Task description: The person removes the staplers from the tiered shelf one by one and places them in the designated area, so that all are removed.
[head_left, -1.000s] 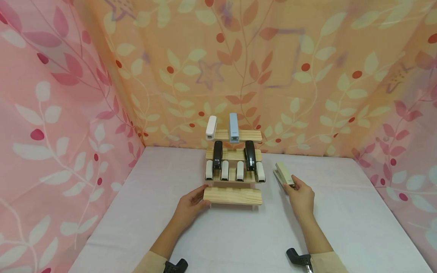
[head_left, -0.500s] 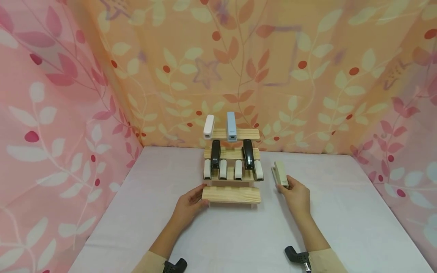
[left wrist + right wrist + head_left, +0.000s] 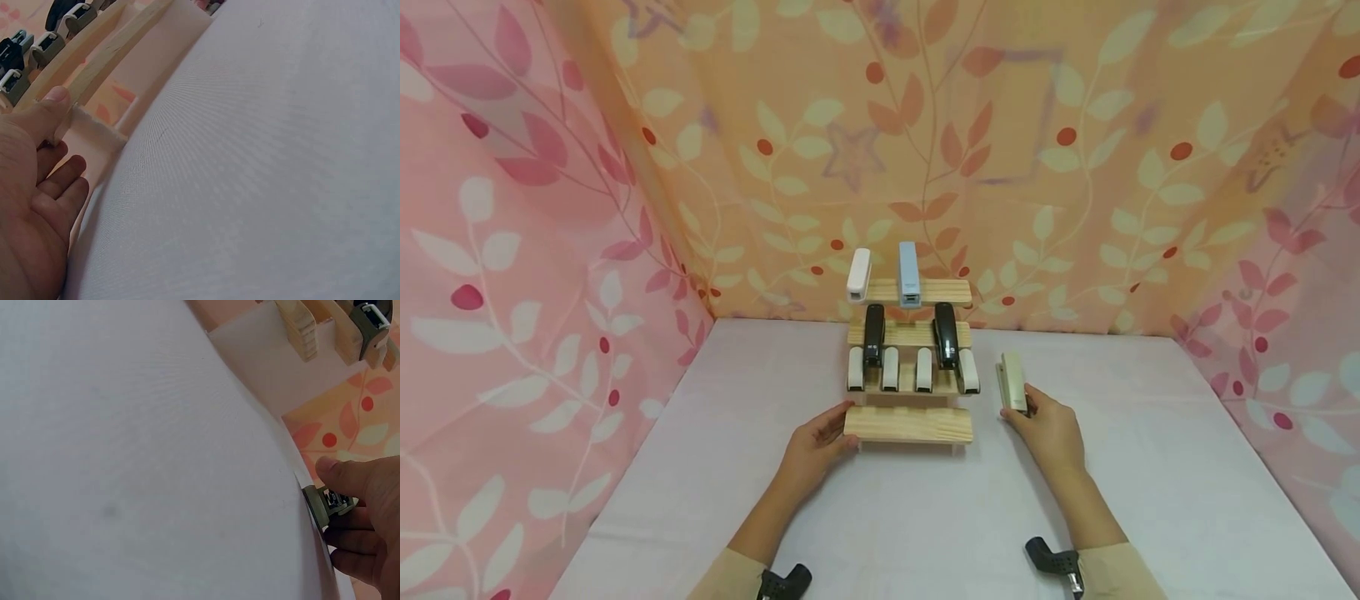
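Observation:
A stepped wooden rack [image 3: 910, 426] stands mid-table. My left hand [image 3: 813, 447] holds the left end of its lowest shelf; in the left wrist view the thumb [image 3: 50, 106] lies against the shelf edge, with the other fingers bent below. To the right of the rack, my right hand [image 3: 1051, 429] pinches the near end of a pale green stapler [image 3: 1012, 381], which points away from me. In the right wrist view, the stapler's end [image 3: 331, 501] shows between thumb and fingers, low at the tabletop.
White staplers [image 3: 891, 370] line the rack's third shelf down. Two black staplers [image 3: 946, 335] rest above them. On the top shelf sit a white stapler [image 3: 859, 275] and a light blue stapler [image 3: 909, 275]. A floral curtain [image 3: 760, 208] hangs behind the white table [image 3: 760, 375].
My right hand has turned the pale green stapler from a slant to nearly straight ahead and shifted it slightly left. The left hand keeps its place on the rack.

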The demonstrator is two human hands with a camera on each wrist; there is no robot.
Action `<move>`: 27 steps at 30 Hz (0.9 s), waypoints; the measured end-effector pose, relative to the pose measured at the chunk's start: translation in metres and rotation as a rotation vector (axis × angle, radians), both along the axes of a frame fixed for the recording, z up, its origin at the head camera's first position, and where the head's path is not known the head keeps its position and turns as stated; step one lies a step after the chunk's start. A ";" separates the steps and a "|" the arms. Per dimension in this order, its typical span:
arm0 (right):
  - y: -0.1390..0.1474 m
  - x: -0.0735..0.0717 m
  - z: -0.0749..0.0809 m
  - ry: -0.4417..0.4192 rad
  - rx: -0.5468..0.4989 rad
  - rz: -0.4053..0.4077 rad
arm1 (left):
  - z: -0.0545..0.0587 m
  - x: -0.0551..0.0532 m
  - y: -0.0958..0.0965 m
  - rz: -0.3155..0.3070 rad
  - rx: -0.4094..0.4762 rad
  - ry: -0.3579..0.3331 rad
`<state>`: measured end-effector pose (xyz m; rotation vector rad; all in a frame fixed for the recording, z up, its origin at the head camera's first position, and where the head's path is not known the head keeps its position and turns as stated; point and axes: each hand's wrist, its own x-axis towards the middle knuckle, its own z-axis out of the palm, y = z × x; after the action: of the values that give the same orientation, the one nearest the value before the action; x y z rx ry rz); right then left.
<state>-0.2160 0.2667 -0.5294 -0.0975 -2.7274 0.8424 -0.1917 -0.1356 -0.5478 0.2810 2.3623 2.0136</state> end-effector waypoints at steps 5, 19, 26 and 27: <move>0.005 0.001 0.014 -0.119 -0.045 0.040 | -0.001 -0.001 0.000 0.005 -0.003 0.005; 0.006 0.020 0.074 0.102 -0.152 0.105 | -0.004 0.001 -0.002 0.009 -0.010 0.012; -0.013 0.028 0.093 0.333 -0.186 0.168 | -0.002 0.000 -0.001 0.011 -0.019 0.015; -0.016 0.029 0.094 0.351 -0.179 0.183 | -0.002 0.000 0.000 0.008 -0.019 0.015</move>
<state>-0.1869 0.2508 -0.4351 0.2443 -2.3544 1.0435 -0.1915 -0.1358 -0.5495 0.2883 2.3933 1.9987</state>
